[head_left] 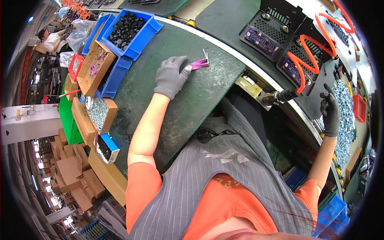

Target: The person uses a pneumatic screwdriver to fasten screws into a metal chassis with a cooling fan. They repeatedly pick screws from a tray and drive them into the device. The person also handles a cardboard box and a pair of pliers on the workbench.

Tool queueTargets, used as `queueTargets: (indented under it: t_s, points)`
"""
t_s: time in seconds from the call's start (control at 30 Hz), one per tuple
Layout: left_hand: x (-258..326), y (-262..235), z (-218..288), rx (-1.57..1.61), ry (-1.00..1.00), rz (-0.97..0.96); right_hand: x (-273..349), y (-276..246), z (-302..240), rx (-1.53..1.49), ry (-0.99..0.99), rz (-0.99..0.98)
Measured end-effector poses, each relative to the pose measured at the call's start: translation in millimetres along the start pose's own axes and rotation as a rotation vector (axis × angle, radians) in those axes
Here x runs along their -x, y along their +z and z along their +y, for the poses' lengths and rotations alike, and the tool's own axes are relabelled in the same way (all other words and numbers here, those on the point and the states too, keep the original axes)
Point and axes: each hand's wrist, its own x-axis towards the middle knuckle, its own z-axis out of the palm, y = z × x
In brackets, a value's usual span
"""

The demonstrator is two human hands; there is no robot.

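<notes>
My left hand (172, 77), in a grey glove, rests over the dark green worktop (176, 116). Its thumb and fingers close on the near end of a small pink-purple bent bracket (199, 64), whose far end shows a thin white edge. At the right, my grey-gloved right hand (331, 112) is raised with its fingers apart and partly bent. It is beside a black perforated metal case with a purple circuit board (294, 72) and a large heap of silvery screws (343, 124). I see nothing held in it.
Blue bins (156, 29) of black round parts stand at the left, by a cardboard box (82, 78) with pink parts and a box of screws (98, 114). An orange coiled hose (308, 60) leads to a driver (276, 98). A person (52, 40) sits far left.
</notes>
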Motion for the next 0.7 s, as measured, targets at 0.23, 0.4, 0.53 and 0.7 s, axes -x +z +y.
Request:
queueTargets:
  t_s: [0.23,0.4,0.53,0.7]
  points:
    - [-20,-2,21,0.01,-0.095,-0.13,-46,65,-25,0.029,-0.072,-0.199]
    - [-36,-21,18,0.064,-0.105,-0.361,-76,120,-45,0.238,-0.356,-0.515]
    - [-14,-12,17,-0.012,-0.056,0.011,-88,154,-53,0.197,-0.041,-0.587]
    - [16,-1,8,0.047,0.018,-0.011,-100,169,-44,0.225,0.094,-0.619]
